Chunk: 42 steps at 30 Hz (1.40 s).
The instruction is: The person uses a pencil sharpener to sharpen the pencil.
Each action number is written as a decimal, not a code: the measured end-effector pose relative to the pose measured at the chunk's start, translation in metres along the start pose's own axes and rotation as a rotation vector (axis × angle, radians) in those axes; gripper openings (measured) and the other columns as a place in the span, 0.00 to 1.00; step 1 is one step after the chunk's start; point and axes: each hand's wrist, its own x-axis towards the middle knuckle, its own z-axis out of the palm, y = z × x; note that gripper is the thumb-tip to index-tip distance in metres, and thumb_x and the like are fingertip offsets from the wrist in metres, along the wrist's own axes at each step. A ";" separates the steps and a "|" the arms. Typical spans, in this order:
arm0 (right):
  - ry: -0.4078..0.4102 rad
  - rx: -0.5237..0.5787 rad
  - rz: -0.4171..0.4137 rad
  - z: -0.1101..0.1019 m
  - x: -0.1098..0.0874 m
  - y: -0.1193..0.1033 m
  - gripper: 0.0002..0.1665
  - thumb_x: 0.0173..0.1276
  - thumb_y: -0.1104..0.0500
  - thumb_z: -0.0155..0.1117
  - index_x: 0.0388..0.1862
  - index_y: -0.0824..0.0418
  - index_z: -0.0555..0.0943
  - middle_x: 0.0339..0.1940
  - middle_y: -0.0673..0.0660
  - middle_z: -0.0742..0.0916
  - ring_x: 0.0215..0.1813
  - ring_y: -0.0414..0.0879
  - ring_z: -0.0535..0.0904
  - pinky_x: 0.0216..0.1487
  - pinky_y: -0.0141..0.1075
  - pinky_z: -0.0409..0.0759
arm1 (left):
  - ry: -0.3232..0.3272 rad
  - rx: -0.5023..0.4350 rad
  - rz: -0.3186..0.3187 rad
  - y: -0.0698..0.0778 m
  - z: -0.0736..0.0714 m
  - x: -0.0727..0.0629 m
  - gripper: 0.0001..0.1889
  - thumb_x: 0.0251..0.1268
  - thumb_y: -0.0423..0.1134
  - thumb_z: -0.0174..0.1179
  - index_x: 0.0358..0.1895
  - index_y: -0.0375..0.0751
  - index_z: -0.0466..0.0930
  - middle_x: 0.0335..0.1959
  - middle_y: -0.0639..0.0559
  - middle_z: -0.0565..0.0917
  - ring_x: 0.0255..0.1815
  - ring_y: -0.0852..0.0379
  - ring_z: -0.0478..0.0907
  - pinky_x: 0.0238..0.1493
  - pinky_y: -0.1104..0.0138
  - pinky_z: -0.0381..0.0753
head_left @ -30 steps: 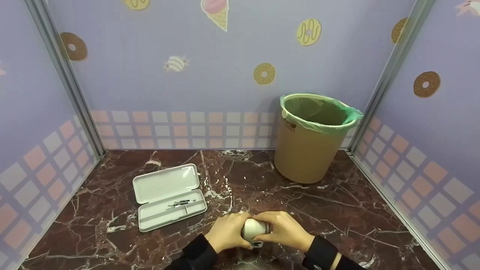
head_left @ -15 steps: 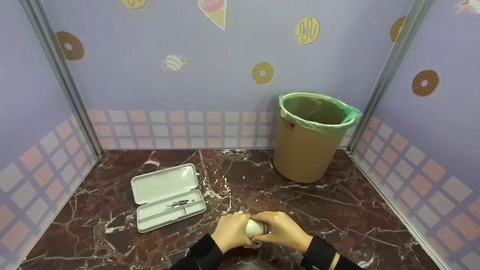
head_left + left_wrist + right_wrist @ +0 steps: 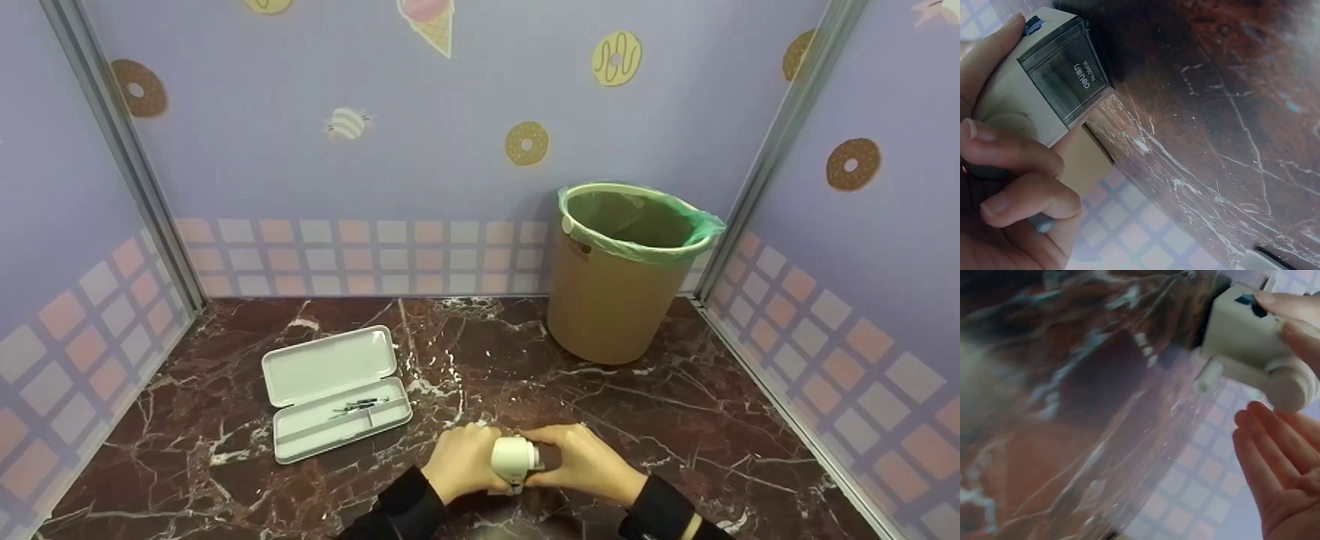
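Note:
My left hand point(image 3: 466, 461) grips a white desktop pencil sharpener point(image 3: 512, 459) low in front of me. In the left wrist view the sharpener point(image 3: 1033, 79) shows its clear shavings drawer point(image 3: 1069, 73) with printed lettering, and a thumb lies by a blue mark on top. Two curled fingers point(image 3: 1027, 197) overlap a grey rod, whose tip point(image 3: 1044, 225) pokes out. My right hand point(image 3: 589, 463) is just right of the sharpener. In the right wrist view its fingers point(image 3: 1280, 461) are straight, apart from the sharpener's round end point(image 3: 1289, 391) and white knob point(image 3: 1206, 377).
An open white pencil case point(image 3: 343, 394) with a few slim dark items in it lies to the left. A brown bin point(image 3: 615, 300) with a green liner stands at the back right. Walls enclose the marble tabletop point(image 3: 480, 337).
My right hand has drawn back to the right and its fingers have come away from the sharpener's end, which now shows between the hands. The left hand has moved slightly right, then stayed.

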 end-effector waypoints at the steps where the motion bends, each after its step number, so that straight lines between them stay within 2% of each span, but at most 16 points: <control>1: -0.009 0.007 0.019 0.000 -0.002 0.002 0.29 0.55 0.52 0.82 0.54 0.62 0.86 0.49 0.55 0.93 0.49 0.48 0.90 0.52 0.39 0.87 | -0.002 -0.006 0.000 0.000 0.000 0.000 0.28 0.26 0.58 0.85 0.31 0.48 0.83 0.25 0.54 0.86 0.23 0.57 0.81 0.21 0.65 0.75; 7: -0.002 0.065 0.081 0.006 -0.009 0.011 0.11 0.62 0.60 0.76 0.43 0.60 0.90 0.40 0.55 0.94 0.41 0.44 0.91 0.43 0.34 0.88 | -0.010 -0.031 0.000 -0.001 -0.002 0.000 0.28 0.26 0.57 0.85 0.32 0.47 0.83 0.26 0.54 0.87 0.24 0.58 0.80 0.23 0.66 0.76; 12: 0.052 0.029 0.022 0.010 -0.010 0.013 0.04 0.62 0.63 0.75 0.36 0.56 0.92 0.33 0.51 0.94 0.35 0.39 0.90 0.37 0.27 0.85 | -0.017 -0.045 -0.001 0.000 -0.003 -0.001 0.28 0.26 0.56 0.85 0.32 0.47 0.83 0.26 0.54 0.87 0.24 0.57 0.80 0.23 0.66 0.77; 17: 0.063 -0.029 -0.021 0.014 -0.008 0.013 0.04 0.59 0.64 0.77 0.30 0.54 0.91 0.29 0.48 0.93 0.32 0.34 0.87 0.34 0.22 0.81 | -0.031 -0.062 0.000 0.000 -0.003 -0.001 0.28 0.27 0.55 0.85 0.33 0.46 0.83 0.27 0.53 0.87 0.26 0.57 0.81 0.24 0.65 0.78; 25: 0.042 -0.079 -0.001 0.017 -0.006 0.009 0.06 0.58 0.66 0.77 0.25 0.56 0.90 0.24 0.47 0.91 0.26 0.30 0.82 0.28 0.19 0.74 | -0.028 -0.083 0.007 0.000 -0.002 -0.002 0.28 0.26 0.53 0.85 0.34 0.45 0.83 0.27 0.52 0.87 0.26 0.57 0.82 0.24 0.65 0.78; 32: 0.021 -0.143 0.022 0.020 -0.009 0.005 0.04 0.56 0.64 0.78 0.27 0.55 0.91 0.25 0.48 0.91 0.27 0.32 0.84 0.28 0.22 0.78 | -0.043 -0.117 -0.008 0.000 -0.001 -0.002 0.27 0.26 0.51 0.85 0.33 0.44 0.83 0.27 0.52 0.86 0.25 0.58 0.79 0.25 0.66 0.78; 38: 0.028 -0.219 -0.032 0.019 -0.009 0.003 0.05 0.56 0.62 0.79 0.25 0.54 0.90 0.24 0.46 0.91 0.27 0.34 0.85 0.28 0.23 0.78 | -0.042 -0.111 -0.010 0.000 -0.001 0.000 0.27 0.26 0.51 0.85 0.32 0.44 0.82 0.27 0.52 0.86 0.25 0.58 0.79 0.25 0.66 0.78; 42: 0.022 -0.219 -0.053 0.018 -0.009 0.003 0.06 0.56 0.63 0.79 0.25 0.54 0.90 0.24 0.46 0.91 0.27 0.33 0.85 0.28 0.22 0.77 | -0.043 -0.125 -0.020 0.000 -0.002 0.001 0.26 0.26 0.50 0.85 0.31 0.44 0.82 0.27 0.52 0.86 0.25 0.58 0.79 0.25 0.66 0.78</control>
